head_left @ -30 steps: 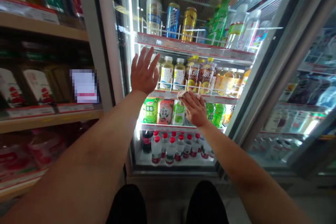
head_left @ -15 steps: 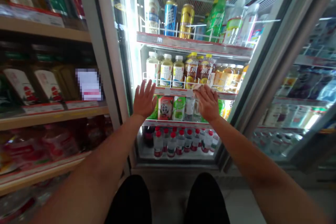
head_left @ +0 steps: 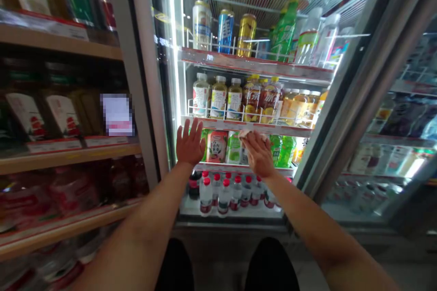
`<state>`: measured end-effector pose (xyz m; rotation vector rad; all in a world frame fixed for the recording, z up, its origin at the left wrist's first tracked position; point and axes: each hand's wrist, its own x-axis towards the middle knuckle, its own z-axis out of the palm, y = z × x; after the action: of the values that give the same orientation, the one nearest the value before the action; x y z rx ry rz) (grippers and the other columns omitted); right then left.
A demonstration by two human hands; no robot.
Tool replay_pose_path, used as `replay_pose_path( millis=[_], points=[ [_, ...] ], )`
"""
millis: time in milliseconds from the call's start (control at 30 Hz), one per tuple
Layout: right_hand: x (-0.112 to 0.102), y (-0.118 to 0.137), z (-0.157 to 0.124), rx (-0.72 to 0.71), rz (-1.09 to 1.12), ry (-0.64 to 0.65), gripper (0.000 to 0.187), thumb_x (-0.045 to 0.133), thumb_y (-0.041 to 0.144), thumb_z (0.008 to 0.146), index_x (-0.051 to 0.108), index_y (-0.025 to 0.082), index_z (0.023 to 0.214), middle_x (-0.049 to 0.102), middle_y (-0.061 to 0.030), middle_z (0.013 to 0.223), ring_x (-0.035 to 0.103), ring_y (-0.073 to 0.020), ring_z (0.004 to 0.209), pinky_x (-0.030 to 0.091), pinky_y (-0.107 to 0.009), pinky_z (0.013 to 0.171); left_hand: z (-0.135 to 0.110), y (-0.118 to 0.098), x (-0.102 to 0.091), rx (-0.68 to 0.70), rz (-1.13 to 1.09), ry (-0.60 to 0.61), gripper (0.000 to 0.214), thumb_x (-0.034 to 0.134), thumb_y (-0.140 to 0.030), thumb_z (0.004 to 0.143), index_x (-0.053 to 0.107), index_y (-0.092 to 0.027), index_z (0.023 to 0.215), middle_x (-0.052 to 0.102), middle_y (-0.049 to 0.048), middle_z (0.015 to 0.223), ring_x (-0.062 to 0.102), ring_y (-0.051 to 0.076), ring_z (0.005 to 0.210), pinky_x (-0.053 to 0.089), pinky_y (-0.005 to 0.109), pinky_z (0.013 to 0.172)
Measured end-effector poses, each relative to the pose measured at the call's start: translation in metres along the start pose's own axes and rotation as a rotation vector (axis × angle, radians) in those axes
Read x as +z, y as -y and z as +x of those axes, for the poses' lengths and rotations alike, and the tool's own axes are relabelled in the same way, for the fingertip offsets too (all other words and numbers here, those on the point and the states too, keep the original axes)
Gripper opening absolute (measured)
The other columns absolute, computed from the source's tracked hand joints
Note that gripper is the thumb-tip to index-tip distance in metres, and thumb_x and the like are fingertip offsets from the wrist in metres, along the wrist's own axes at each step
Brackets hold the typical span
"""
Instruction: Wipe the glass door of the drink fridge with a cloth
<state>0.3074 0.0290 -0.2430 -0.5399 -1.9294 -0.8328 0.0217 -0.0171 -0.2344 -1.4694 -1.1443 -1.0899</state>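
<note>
My left hand point(head_left: 190, 143) lies flat with fingers spread, seemingly against the glass door at the left side of a lit drinks fridge. Pale cloth point(head_left: 245, 134) shows under the fingertips of my right hand point(head_left: 259, 152), which presses it to the glass. Behind that hand are green drink bottles point(head_left: 282, 150) and a green carton-like pack point(head_left: 234, 148). A red-labelled drink point(head_left: 216, 145) stands between the two hands, inside the fridge. Whatever lies under my right palm is hidden.
Fridge shelves point(head_left: 239, 126) hold tea bottles point(head_left: 218, 97), cans point(head_left: 246, 34) and red-capped bottles point(head_left: 223, 198). To the left stands a wooden-edged shelf point(head_left: 68, 160) with more bottles. A metal door frame point(head_left: 362, 86) runs along the right. My knees point(head_left: 271, 263) are below.
My right hand has slid left and a little down with the cloth. My left hand stays spread, slightly lower. The whole view has shifted a little.
</note>
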Motion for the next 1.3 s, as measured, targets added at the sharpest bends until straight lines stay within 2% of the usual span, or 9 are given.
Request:
replay_pose_path(
  millis=[100,300,367,567,633,800,967,1100,1300],
  points=[
    [0.011,0.021,0.005,0.139,0.001,-0.005,0.052,0.046,0.013,0.097,0.053,0.019,0.147,0.049,-0.0099,0.155,0.031,-0.0259,0.153,0.018,-0.046,0.125,0.0,-0.001,-0.001,0.009,0.0,-0.006,0.065,0.044,-0.027,0.101,0.025,-0.017,0.163,0.03,0.0091,0.163,0.006,0.022,0.155,0.005,0.045,0.129],
    [0.029,0.059,-0.039,-0.354,0.229,0.413,0.057,0.051,0.011,0.092,0.053,0.023,0.147,0.052,-0.0045,0.152,0.038,-0.0197,0.149,0.024,-0.043,0.125,-0.001,-0.001,-0.001,-0.021,0.001,0.028,0.063,0.044,-0.027,0.101,0.028,-0.017,0.162,0.032,0.0091,0.162,0.005,0.022,0.155,0.005,0.046,0.129],
    [0.024,0.049,-0.03,-0.336,0.214,0.387,0.056,0.052,0.011,0.093,0.053,0.023,0.147,0.052,-0.0037,0.152,0.036,-0.0198,0.15,0.021,-0.043,0.126,-0.001,0.0,-0.001,-0.032,-0.006,0.043,0.063,0.044,-0.027,0.101,0.029,-0.018,0.161,0.033,0.0086,0.161,0.006,0.022,0.155,0.005,0.046,0.129],
    [0.005,0.021,-0.004,0.059,0.022,0.062,0.049,0.047,0.013,0.098,0.058,0.026,0.143,0.054,-0.0054,0.15,0.038,-0.0237,0.149,0.017,-0.044,0.126,0.0,-0.001,-0.002,-0.108,-0.092,0.104,0.06,0.043,-0.03,0.101,0.035,-0.019,0.159,0.035,0.0081,0.161,0.007,0.024,0.155,0.004,0.05,0.129],
    [0.006,0.027,-0.026,0.029,0.027,0.094,0.048,0.047,0.012,0.097,0.059,0.024,0.142,0.056,-0.0064,0.149,0.042,-0.024,0.147,0.019,-0.043,0.125,0.0,-0.002,-0.003,-0.121,-0.099,0.115,0.06,0.043,-0.031,0.101,0.036,-0.019,0.159,0.035,0.0082,0.161,0.007,0.025,0.155,0.004,0.051,0.129],
    [0.005,0.027,-0.08,-0.277,0.149,0.285,0.048,0.048,0.008,0.093,0.062,0.021,0.137,0.062,-0.0041,0.143,0.049,-0.0199,0.142,0.02,-0.04,0.125,0.0,-0.003,-0.002,-0.095,-0.082,0.093,0.06,0.042,-0.03,0.101,0.035,-0.018,0.159,0.034,0.0085,0.161,0.007,0.024,0.155,0.004,0.049,0.129],
    [-0.006,-0.004,-0.056,-0.076,0.004,0.133,0.043,0.051,0.014,0.098,0.063,0.025,0.138,0.063,-0.006,0.142,0.046,-0.0225,0.144,0.016,-0.042,0.126,-0.001,-0.002,-0.001,-0.097,-0.071,0.087,0.059,0.041,-0.031,0.101,0.036,-0.017,0.158,0.035,0.0091,0.161,0.008,0.024,0.155,0.004,0.048,0.129],
    [-0.005,0.002,-0.068,0.033,-0.06,0.087,0.042,0.048,0.014,0.098,0.063,0.021,0.137,0.062,-0.0105,0.142,0.046,-0.0257,0.144,0.023,-0.044,0.123,0.0,-0.003,-0.001,-0.143,-0.105,0.136,0.06,0.041,-0.032,0.1,0.038,-0.017,0.158,0.034,0.0088,0.161,0.008,0.026,0.155,0.003,0.05,0.129],
    [-0.007,0.002,-0.104,-0.127,-0.014,0.205,0.038,0.048,0.012,0.099,0.068,0.024,0.129,0.067,-0.0049,0.137,0.056,-0.0219,0.136,0.02,-0.04,0.125,0.001,-0.004,-0.002,-0.132,-0.079,0.128,0.059,0.039,-0.034,0.101,0.038,-0.017,0.157,0.035,0.009,0.161,0.008,0.025,0.156,0.004,0.048,0.129]
  ],
)
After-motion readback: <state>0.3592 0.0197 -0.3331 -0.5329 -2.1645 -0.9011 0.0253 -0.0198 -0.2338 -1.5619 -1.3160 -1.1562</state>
